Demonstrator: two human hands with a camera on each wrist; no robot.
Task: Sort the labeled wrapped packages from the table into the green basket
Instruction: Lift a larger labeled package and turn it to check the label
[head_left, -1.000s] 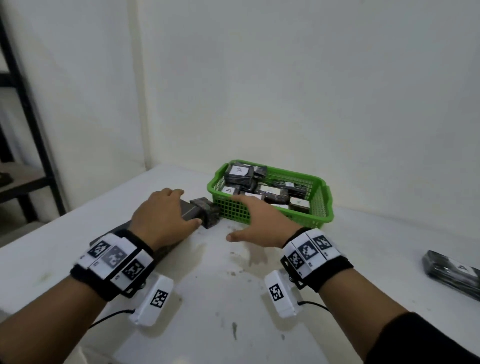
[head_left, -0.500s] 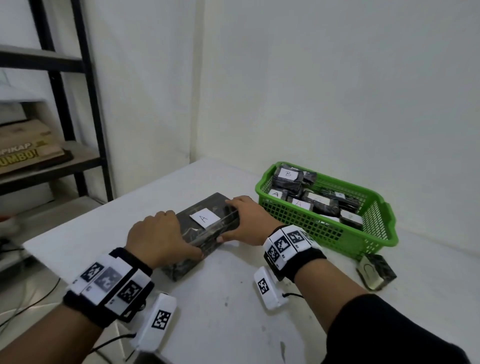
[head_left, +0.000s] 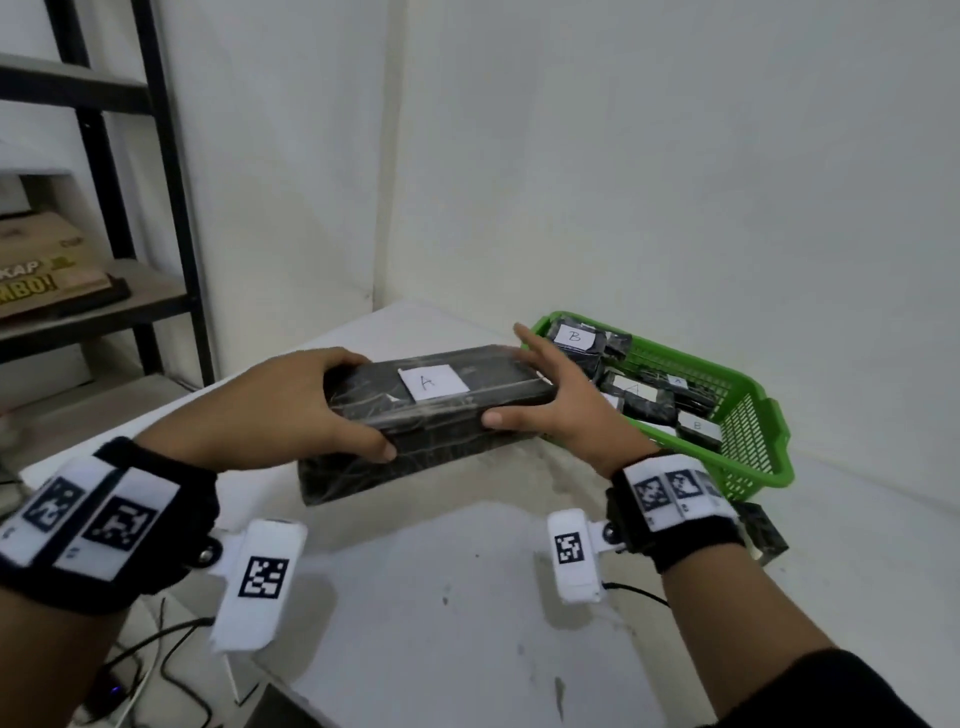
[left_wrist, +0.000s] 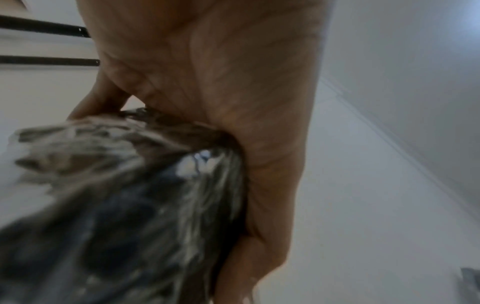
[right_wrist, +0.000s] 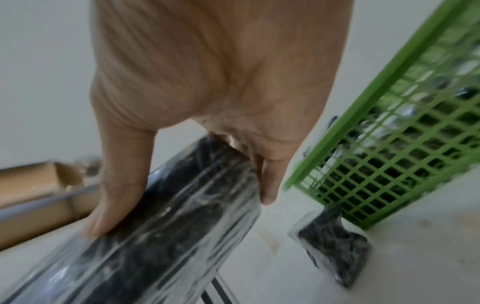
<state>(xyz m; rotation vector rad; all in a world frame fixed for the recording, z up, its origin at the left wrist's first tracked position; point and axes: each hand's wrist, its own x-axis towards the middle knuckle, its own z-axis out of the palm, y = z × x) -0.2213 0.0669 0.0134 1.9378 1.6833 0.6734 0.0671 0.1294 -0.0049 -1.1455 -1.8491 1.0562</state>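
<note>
Both hands hold 1 long dark package (head_left: 436, 400) wrapped in clear film, lifted off the white surface (head_left: 467, 597), with a white label marked "A" (head_left: 432, 383) on its top face. The left hand (head_left: 280, 410) grips the near-left end, fingers curled over the top edge and thumb pressed on the near side; in the left wrist view the palm (left_wrist: 233, 102) sits against the blurred film-wrapped end (left_wrist: 116, 205). The right hand (head_left: 561, 410) clamps the right end, its thumb on the near side and its fingers stretched along the far end; the right wrist view shows the thumb (right_wrist: 116, 195) on 1 face of the package (right_wrist: 161, 226) and a fingertip (right_wrist: 269, 185) on the opposite edge.

The green basket (head_left: 748, 431) stands on the surface just right of the held package and contains several smaller wrapped packages, among them 1 labelled "B" (head_left: 574, 336) at its far-left corner. A small wrapped package (right_wrist: 335, 246) lies on the surface against the basket's near corner (right_wrist: 363, 218). A dark metal shelf (head_left: 104, 208) with a cardboard box (head_left: 47, 265) stands to the left.
</note>
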